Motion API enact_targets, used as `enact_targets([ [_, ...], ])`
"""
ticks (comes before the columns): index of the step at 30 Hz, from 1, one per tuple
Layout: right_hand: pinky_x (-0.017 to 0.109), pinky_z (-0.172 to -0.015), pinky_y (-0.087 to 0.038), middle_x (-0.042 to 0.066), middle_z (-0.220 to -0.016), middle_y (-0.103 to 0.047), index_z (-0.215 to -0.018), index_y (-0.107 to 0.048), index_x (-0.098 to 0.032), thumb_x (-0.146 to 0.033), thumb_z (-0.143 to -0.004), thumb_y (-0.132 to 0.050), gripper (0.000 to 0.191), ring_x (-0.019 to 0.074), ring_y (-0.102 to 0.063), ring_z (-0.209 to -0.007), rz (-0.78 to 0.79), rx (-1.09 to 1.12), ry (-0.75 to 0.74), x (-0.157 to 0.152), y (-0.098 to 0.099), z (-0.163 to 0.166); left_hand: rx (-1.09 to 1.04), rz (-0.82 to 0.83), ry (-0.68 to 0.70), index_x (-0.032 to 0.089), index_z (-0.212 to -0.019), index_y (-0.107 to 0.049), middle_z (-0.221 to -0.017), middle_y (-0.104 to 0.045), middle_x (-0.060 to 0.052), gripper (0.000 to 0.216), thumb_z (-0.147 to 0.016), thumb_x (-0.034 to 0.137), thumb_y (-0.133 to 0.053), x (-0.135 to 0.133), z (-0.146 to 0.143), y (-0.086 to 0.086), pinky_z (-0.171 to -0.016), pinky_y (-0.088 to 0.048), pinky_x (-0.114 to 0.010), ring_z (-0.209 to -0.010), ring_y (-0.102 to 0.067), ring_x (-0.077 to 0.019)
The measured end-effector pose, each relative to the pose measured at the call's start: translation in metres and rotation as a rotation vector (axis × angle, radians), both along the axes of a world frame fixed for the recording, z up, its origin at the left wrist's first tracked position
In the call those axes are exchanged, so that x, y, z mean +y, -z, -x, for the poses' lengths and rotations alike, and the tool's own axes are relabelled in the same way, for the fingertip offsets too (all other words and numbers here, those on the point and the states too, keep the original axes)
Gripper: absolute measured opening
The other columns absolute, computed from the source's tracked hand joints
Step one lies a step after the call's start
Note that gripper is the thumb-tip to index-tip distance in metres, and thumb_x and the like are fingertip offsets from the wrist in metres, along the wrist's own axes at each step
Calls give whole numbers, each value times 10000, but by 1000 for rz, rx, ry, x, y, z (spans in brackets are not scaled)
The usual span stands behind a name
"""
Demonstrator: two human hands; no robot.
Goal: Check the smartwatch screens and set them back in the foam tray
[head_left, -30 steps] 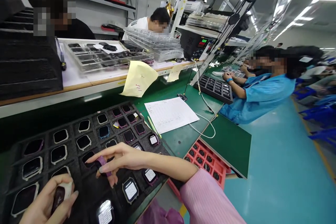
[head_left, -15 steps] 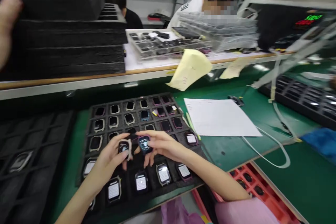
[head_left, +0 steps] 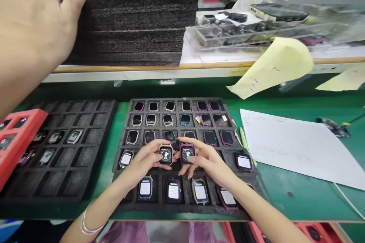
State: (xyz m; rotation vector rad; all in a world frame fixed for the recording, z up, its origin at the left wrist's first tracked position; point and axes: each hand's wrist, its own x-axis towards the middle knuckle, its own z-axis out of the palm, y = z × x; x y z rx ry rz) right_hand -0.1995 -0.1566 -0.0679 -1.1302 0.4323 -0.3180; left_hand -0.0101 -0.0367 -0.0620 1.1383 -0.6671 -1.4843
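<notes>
My left hand (head_left: 149,156) grips a smartwatch (head_left: 165,155) with a pale case by its edges, thumb on the lit dial. Beside it, my right hand (head_left: 203,156) holds a purple-cased smartwatch (head_left: 187,153), its thumb also on a lit dial. Both watches have no straps and are held upright, side by side, over a black foam tray (head_left: 182,207). Strapless watches fill many of its compartments. Those at the back have dark screens, while several nearer ones, such as a silver watch (head_left: 200,191), show white pages of text. My fingers hide part of the tray's middle.
Another person's hand (head_left: 37,19) reaches in at upper left against stacked black foam trays (head_left: 134,47). On the left, a red tray (head_left: 25,115) overlaps a second foam tray (head_left: 82,176). A paper sheet (head_left: 296,148) and green pen (head_left: 244,140) lie right. A yellow note (head_left: 276,66) hangs from the shelf.
The view has swung left and closer, bringing the red tray and more of the other person's hand into sight. Both watches stay in my hands; the left one's dial now shows lit and facing me.
</notes>
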Motion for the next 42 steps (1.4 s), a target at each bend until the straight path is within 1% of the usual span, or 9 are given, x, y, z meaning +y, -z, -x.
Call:
enact_targets([
  [7, 279, -513, -594, 132, -1046, -719, -1358, -464, -155, -206, -855, -654, 541, 223, -753, -669, -31, -16, 2, -1, 4, 0, -19, -2, 12, 194, -1168, -626, -1079, -675, -97, 309, -866, 230, -570, 0, -1, 2, -821, -579, -400, -1013, -644, -267],
  [12, 259, -501, -589, 131, -1025, -722, -1366, -459, -152, -232, -893, -652, 517, 211, -750, -652, -7, -14, 1, 0, 3, 1, -40, 4, 16, 199, -1142, -619, -1058, -668, -91, 287, -861, 251, -597, 0, 1, 2, -804, -573, -391, -985, -645, -256],
  [16, 287, -562, -612, 145, -1141, -681, -1422, -423, -193, -275, -914, -657, 565, 231, -742, -803, 6, -46, -24, 2, 0, 2, -155, 27, -19, 220, -1137, -568, -1042, -643, -56, 355, -805, 249, -690, -1, 1, 5, -637, -503, -266, -817, -635, -184],
  [19, 293, -592, -608, 137, -1201, -645, -1422, -446, -237, -294, -937, -640, 526, 218, -720, -840, -12, -89, -52, 2, -1, 1, -319, 43, -59, 215, -1051, -550, -947, -609, -11, 305, -790, 215, -709, 0, -1, 7, -622, -428, -229, -768, -565, -141],
  [23, 253, -570, -581, 96, -1119, -659, -1282, -600, -234, -260, -907, -696, 388, 164, -702, -733, 10, -110, -57, -1, 0, 1, -406, 41, -19, 206, -946, -520, -809, -519, 29, 197, -817, 230, -666, 1, -2, 5, -598, -372, -237, -663, -453, -120],
  [26, 248, -579, -579, 79, -1046, -678, -1193, -660, -202, -273, -869, -744, 342, 129, -679, -639, 36, -64, -57, -2, 0, 2, -452, 41, 24, 198, -898, -512, -740, -468, 43, 155, -810, 207, -640, 2, -2, 2, -596, -346, -244, -640, -415, -121],
  [33, 255, -541, -572, 83, -1029, -686, -1265, -624, -205, -347, -854, -760, 455, 137, -675, -609, 61, -31, -67, 0, 1, 4, -392, 18, 19, 200, -959, -506, -761, -457, 39, 201, -821, 247, -645, 2, -1, 3, -578, -318, -241, -628, -402, -112],
  [38, 243, -525, -563, 74, -946, -698, -1310, -599, -202, -311, -877, -739, 467, 147, -678, -624, 57, -48, -67, -1, 5, 4, -442, 55, 17, 199, -982, -523, -756, -452, 35, 218, -806, 238, -647, 3, -3, 5, -626, -323, -258, -672, -399, -134],
  [42, 227, -528, -565, 75, -990, -692, -1300, -610, -219, -287, -886, -732, 437, 136, -681, -633, 46, -71, -71, -1, 6, 4, -447, 25, 55, 200, -947, -518, -721, -430, 49, 204, -790, 218, -647, 4, -3, 3, -609, -315, -254, -650, -389, -132],
])
